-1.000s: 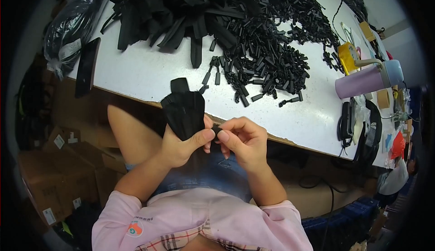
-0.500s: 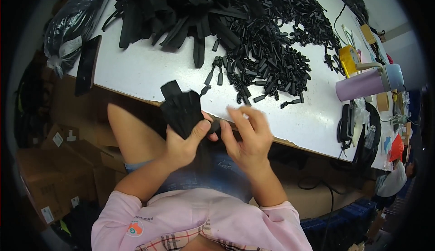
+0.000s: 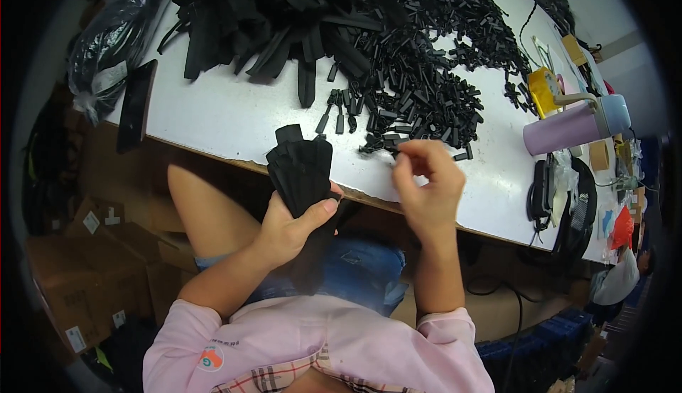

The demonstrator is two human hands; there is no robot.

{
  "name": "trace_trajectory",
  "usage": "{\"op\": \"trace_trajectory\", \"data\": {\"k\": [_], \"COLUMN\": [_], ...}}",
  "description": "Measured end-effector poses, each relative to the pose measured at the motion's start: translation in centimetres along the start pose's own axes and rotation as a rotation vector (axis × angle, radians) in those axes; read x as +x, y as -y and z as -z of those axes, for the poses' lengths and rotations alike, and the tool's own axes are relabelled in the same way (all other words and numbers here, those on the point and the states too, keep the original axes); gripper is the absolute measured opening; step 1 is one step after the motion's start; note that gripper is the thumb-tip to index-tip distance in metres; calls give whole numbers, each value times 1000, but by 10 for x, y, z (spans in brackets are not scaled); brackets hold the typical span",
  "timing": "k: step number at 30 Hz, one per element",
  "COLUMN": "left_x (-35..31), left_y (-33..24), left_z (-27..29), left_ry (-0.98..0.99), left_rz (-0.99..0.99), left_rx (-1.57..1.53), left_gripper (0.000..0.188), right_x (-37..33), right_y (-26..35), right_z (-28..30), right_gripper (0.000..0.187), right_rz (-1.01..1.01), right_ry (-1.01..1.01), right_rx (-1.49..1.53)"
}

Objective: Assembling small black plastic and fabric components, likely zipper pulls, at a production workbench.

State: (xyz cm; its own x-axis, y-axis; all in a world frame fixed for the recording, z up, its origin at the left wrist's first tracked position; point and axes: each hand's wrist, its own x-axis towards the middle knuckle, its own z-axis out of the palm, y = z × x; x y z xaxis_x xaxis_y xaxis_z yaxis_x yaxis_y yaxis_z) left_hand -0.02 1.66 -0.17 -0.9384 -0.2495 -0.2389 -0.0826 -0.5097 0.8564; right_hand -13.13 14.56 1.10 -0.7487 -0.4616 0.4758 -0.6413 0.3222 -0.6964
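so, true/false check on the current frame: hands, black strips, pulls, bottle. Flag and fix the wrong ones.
1. The left hand grips a bundle of black strips. True.
2. The small black pulls lie heaped on the white table. True.
3. The lilac bottle is left of the pulls. False: it is to their right.
4. The right hand is touching the bottle. False: it is clear of the bottle, close to the pulls.
5. Both hands hold the bundle. False: only the left does.
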Motion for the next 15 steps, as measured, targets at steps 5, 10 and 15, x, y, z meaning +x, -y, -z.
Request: {"op": "trace_trajectory", "data": {"k": [5,10,15], "left_x": [4,8,9], "left_y": [7,7,5], "left_z": [0,-6,-6], "left_ry": [-84,-106,-103], "left_rz": [-160,-187,-179], "left_rx": [191,225,237], "left_gripper": [16,14,15], "right_x": [16,7,5], "right_y": [-9,-15,-7], "right_z": [11,10,9], "right_gripper": [10,15,18], "right_rz": [1,-98,229], "right_ry": [-118,-240,-214], "right_rx": [56,267,-52]}}
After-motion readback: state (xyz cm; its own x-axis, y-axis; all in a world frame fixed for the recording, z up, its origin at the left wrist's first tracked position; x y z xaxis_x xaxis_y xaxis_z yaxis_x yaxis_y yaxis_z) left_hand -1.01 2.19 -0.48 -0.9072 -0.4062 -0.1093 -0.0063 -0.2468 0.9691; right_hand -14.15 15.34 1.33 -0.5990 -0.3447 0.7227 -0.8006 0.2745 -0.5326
